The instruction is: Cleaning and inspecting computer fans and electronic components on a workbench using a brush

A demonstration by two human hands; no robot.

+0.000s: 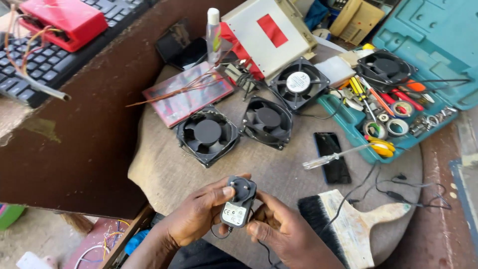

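A small black plug-in power adapter [238,201] with a white label is held low in the middle of the head view, above the cloth-covered round table [164,174]. My left hand [196,214] grips it from the left, thumb on its top edge. My right hand [286,234] holds its lower right side, thumb against the label end. A thin black cord hangs from below the adapter.
Three black cooling fans [206,133] [267,121] [298,82] lie on the table, a fourth [384,67] in the teal tool case [358,122]. A clear-handled screwdriver [328,159] crosses a black phone [332,157]. A wide paintbrush [348,226] lies at right. A keyboard [55,60] sits upper left.
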